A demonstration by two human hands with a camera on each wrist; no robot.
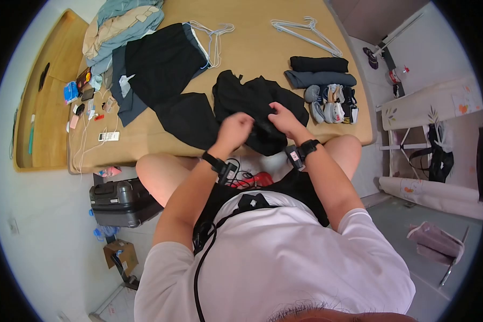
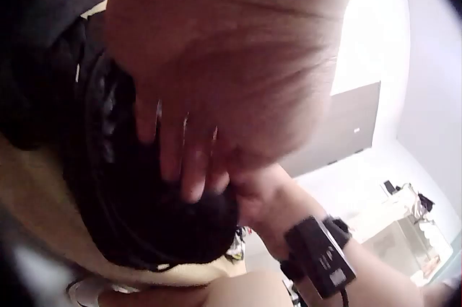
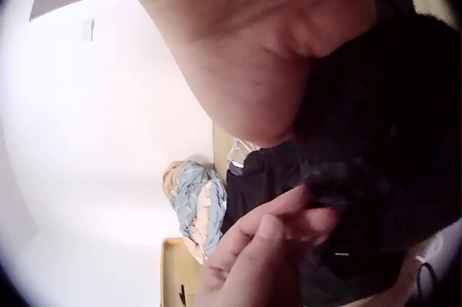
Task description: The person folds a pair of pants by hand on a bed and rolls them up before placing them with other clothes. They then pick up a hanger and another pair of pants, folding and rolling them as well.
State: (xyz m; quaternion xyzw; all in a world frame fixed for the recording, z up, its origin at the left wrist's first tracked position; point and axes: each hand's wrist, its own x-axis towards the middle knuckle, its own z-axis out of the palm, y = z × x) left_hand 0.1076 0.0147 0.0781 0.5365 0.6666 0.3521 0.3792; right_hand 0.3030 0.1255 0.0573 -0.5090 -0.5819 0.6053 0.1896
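A bunched black garment lies on the bed in front of the person's crossed legs. My right hand grips its near right part, thumb and forefinger at the fabric. My left hand is at its left side, blurred, with fingers bent. In the right wrist view the left hand has its thumb against the forefinger, fingertips right at the dark cloth; I cannot tell whether it pinches any. The left wrist view shows a thick black fold beneath the left fingers.
Black trousers lie spread to the left by a crumpled quilt. On the right are rolled dark clothes and several rolled socks. White hangers lie at the back. A suitcase stands beside the bed.
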